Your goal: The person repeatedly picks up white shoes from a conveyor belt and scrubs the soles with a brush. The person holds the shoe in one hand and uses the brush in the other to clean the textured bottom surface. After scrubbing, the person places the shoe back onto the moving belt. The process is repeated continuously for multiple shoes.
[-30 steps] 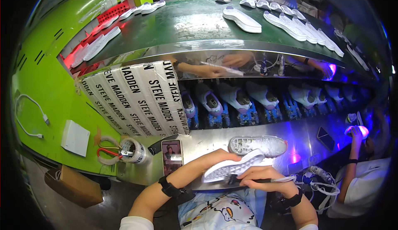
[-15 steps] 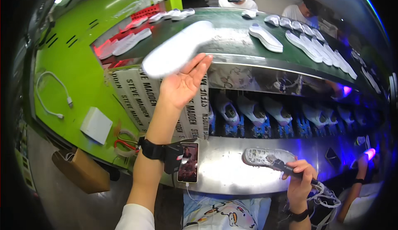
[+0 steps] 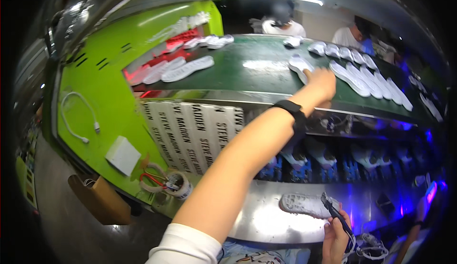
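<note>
White lettered sheet (image 3: pixel 193 138) below green belt (image 3: pixel 252 71)

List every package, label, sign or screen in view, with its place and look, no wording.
Printed sheet: hangs under the green belt's front edge, white rectangle with rows of black lettering.
Blank white card: on the green panel, lower left, small tilted square.
Cardboard box: below the panel's lower edge, brown, open-topped.
No screen visible.

We find the conveyor belt (image 3: pixel 257 76) across the upper frame, soles (image 3: pixel 188 69) lying on it at left and right; below it, lower right, one sole (image 3: pixel 304 204) rests on the worktop (image 3: pixel 266 221); tape rolls (image 3: pixel 173 184) sit lower left.
</note>
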